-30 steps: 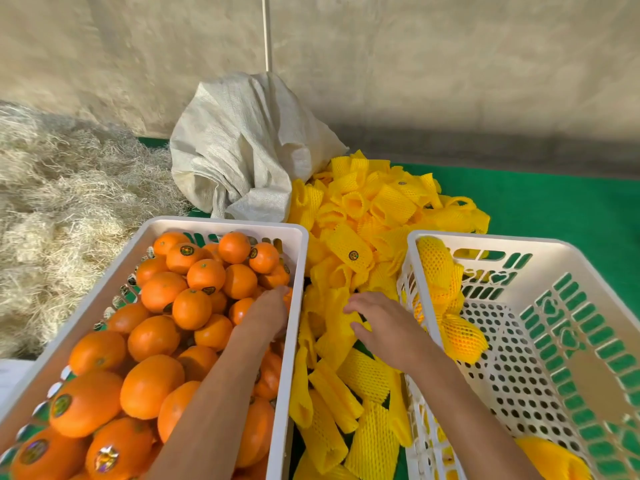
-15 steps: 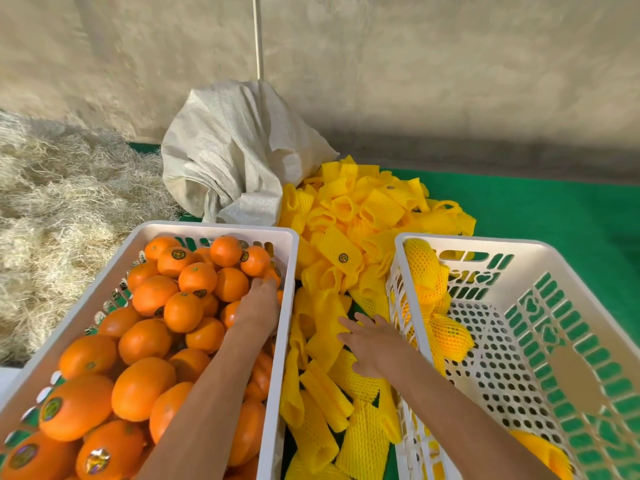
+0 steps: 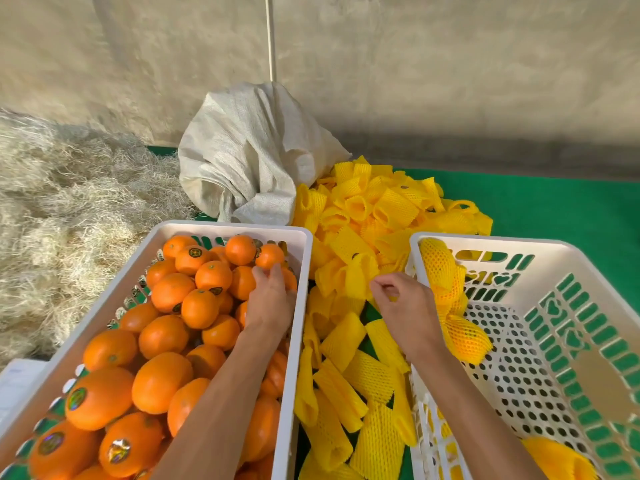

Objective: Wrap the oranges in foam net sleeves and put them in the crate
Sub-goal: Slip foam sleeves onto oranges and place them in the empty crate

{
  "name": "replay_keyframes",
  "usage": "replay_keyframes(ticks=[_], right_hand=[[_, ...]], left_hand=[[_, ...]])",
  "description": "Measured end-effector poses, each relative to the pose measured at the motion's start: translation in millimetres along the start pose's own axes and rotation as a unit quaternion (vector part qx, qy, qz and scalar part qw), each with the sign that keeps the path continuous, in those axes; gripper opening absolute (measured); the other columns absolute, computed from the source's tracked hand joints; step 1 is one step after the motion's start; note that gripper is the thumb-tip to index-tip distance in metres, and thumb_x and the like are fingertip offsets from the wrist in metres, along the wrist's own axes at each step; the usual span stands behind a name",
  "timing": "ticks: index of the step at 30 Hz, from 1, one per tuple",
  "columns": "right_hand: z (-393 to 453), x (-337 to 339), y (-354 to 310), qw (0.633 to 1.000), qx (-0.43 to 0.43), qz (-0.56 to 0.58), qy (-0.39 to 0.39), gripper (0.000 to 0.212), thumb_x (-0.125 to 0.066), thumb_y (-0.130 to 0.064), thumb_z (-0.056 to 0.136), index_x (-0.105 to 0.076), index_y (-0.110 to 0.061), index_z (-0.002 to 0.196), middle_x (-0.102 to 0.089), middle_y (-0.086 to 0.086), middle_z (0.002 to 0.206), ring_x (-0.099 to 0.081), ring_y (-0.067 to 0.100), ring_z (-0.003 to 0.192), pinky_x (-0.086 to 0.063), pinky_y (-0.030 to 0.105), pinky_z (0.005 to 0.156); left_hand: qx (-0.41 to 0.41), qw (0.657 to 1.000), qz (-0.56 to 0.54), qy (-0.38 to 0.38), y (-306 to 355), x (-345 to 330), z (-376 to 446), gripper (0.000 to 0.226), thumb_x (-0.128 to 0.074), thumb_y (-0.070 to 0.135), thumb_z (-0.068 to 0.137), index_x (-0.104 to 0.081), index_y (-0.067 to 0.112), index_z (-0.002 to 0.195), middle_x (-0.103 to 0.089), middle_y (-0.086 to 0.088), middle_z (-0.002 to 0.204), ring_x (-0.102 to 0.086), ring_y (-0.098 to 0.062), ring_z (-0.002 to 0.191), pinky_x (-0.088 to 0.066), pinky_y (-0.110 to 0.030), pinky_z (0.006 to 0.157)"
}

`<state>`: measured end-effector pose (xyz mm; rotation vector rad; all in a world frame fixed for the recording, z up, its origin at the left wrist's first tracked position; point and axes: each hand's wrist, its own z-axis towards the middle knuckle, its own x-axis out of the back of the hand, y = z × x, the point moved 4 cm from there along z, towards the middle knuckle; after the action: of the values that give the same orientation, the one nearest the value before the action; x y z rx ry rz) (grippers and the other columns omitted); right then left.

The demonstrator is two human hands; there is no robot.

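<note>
Orange fruit filled the full crate (image 3: 304,237), and my left hand (image 3: 268,299) lay among the oranges (image 3: 166,379) near its far right corner, fingers curled onto one. Just right of that crate, my right hand (image 3: 403,306) pinched at a foam net sleeve (image 3: 360,271) in the yellow pile. Beyond the pile, wrapped oranges (image 3: 464,336) already sat in the receiving crate (image 3: 568,242). I judged it best to lift a single sleeve and open its mouth before bringing the fruit across.
</note>
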<state>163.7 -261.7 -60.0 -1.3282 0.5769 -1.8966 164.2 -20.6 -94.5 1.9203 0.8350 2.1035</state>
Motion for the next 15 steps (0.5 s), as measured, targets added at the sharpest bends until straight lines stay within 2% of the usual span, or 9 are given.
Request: replay_keyframes(ticks=[2, 6, 8, 10, 12, 13, 15], right_hand=[[1, 1, 2, 0.999, -0.015, 0.024, 0.021, 0.003, -0.073, -0.016, 0.093, -0.072, -0.014, 0.093, -0.071, -0.004, 0.091, -0.065, 0.005, 0.085, -0.058, 0.033, 0.077], [2, -1, 9, 0.998, -0.038, 0.036, 0.020, 0.021, -0.076, -0.020, 0.091, -0.062, -0.016, 0.105, -0.064, -0.005, 0.095, -0.062, 0.009, 0.086, -0.057, 0.035, 0.076], [3, -2, 10, 0.997, -0.059, 0.058, 0.010, 0.033, -0.075, -0.023, 0.091, -0.055, -0.020, 0.117, -0.060, -0.010, 0.094, -0.061, 0.005, 0.085, -0.056, 0.030, 0.073], [5, -1, 8, 0.997, -0.055, 0.061, 0.012, 0.035, -0.073, -0.026, 0.093, -0.055, -0.020, 0.122, -0.060, -0.010, 0.089, -0.060, 0.007, 0.077, -0.051, 0.026, 0.066], [7, 1, 5, 0.999, -0.024, 0.029, 0.033, 0.017, -0.071, -0.027, 0.094, -0.065, -0.014, 0.105, -0.056, -0.009, 0.080, -0.053, 0.013, 0.070, -0.041, 0.028, 0.063], [7, 1, 3, 0.999, -0.016, 0.016, 0.041, 0.015, -0.070, -0.026, 0.095, -0.065, -0.013, 0.092, -0.051, -0.011, 0.074, -0.049, 0.014, 0.068, -0.037, 0.029, 0.062], [6, 2, 3, 0.998, -0.021, 0.007, 0.052, 0.027, -0.071, -0.026, 0.094, -0.054, -0.016, 0.076, -0.042, -0.012, 0.066, -0.043, 0.016, 0.064, -0.032, 0.029, 0.061]], left_hand=[[-0.026, 0.999, -0.017, 0.040, 3, 7, -4, 0.046, -0.058, 0.028, 0.105, -0.040, 0.011, 0.144, -0.041, -0.016, 0.136, -0.065, -0.036, 0.094, -0.060, -0.045, 0.073], [-0.039, 0.987, -0.063, 0.143, 7, 23, -7, 0.057, -0.058, 0.038, 0.104, -0.039, 0.013, 0.151, -0.040, -0.013, 0.144, -0.064, -0.033, 0.100, -0.059, -0.045, 0.072], [-0.045, 0.967, -0.131, 0.212, 12, 38, -9, 0.067, -0.060, 0.049, 0.101, -0.038, 0.015, 0.154, -0.041, -0.006, 0.143, -0.064, -0.025, 0.097, -0.056, -0.039, 0.076], [-0.041, 0.946, -0.222, 0.233, 18, 49, -11, 0.083, -0.068, 0.059, 0.093, -0.037, 0.017, 0.157, -0.046, 0.004, 0.136, -0.062, -0.016, 0.101, -0.053, -0.031, 0.082], [-0.026, 0.914, -0.366, 0.175, 36, 48, -19, 0.086, -0.079, 0.055, 0.086, -0.044, 0.018, 0.155, -0.060, -0.003, 0.125, -0.069, -0.018, 0.099, -0.058, -0.028, 0.076], [-0.017, 0.880, -0.458, 0.126, 49, 43, -25, 0.075, -0.083, 0.049, 0.085, -0.055, 0.016, 0.147, -0.067, -0.012, 0.112, -0.074, -0.022, 0.091, -0.060, -0.027, 0.072], [0.018, 0.790, -0.612, 0.025, 72, 28, -34, 0.041, -0.086, 0.037, 0.082, -0.077, 0.011, 0.114, -0.070, -0.021, 0.087, -0.074, -0.029, 0.077, -0.061, -0.031, 0.073]])
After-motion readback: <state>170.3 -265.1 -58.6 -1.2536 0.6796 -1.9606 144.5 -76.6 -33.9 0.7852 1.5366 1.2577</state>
